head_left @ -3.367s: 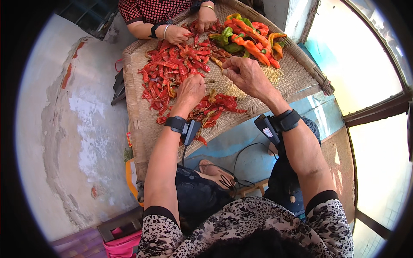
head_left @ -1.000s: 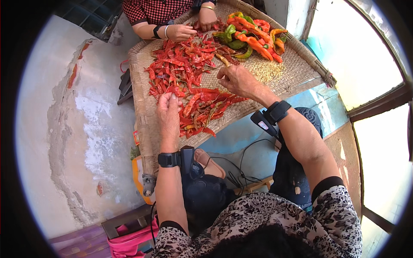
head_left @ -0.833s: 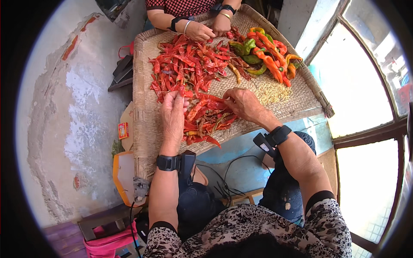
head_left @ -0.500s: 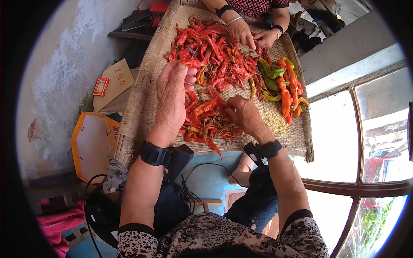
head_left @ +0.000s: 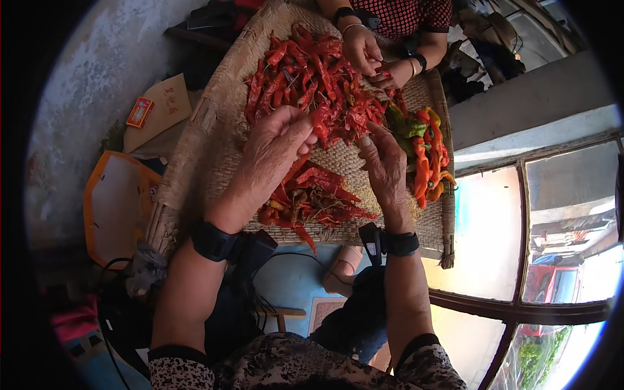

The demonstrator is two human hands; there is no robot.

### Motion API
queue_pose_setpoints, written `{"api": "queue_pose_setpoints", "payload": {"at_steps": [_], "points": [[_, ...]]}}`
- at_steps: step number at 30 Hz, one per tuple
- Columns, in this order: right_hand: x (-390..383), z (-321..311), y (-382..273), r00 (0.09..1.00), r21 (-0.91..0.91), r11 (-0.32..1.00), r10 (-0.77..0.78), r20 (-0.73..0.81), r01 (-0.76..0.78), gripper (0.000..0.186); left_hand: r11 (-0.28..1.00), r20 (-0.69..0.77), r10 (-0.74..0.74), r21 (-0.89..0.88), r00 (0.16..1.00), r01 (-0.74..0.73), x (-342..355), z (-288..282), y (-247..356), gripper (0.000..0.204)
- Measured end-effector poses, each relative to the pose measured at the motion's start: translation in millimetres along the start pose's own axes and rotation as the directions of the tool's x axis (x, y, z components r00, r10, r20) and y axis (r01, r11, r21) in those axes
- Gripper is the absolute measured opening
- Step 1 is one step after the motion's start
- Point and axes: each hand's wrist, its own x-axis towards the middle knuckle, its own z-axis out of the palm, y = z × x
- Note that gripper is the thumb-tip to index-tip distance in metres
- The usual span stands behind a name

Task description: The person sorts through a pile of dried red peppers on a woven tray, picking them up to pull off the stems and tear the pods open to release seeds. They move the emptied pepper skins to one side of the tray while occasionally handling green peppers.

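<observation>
My left hand is closed in a pinch on a red chili pepper, held over the woven tray. Just to the right, my right hand has its thumb and forefinger apart, their tips at the edge of the large pile of wrinkled red chilies. Between my wrists lies a smaller heap of red chilies with brownish stems and bits. Orange and green peppers lie at the tray's right side, beside scattered pale seeds.
Across the tray, another person's hands are close together over the pile. At left are a brown paper box, a small red box and an orange-edged open box. A window stands at right.
My right hand has moved from the small heap up to the large pile, its fingers parting. My left hand has come lower and rightward. The other person's hands have lifted slightly.
</observation>
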Motion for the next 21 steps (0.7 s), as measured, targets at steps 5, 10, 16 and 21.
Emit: {"api": "queue_pose_setpoints", "payload": {"at_steps": [5,10,16,21], "points": [[-13,25,-37,0.940,0.392,0.898,0.065,0.334,-0.201,0.048,0.794,0.148,0.216,0.549,0.965,-0.261,-5,4,-16,0.020],[-8,3,-20,0.839,0.220,0.913,0.194,0.508,-0.345,0.041,0.630,0.231,0.087,0.741,0.969,-0.234,-11,2,-9,0.014],[8,-1,-12,0.981,0.476,0.875,0.158,-0.117,-0.084,0.051,0.273,0.241,0.372,0.895,0.897,-0.353,-4,-9,-19,0.021],[-12,10,8,0.951,-0.215,0.960,-0.111,0.289,0.178,0.027,0.068,0.371,0.210,0.917,0.904,-0.392,-9,-17,-42,0.023]]}}
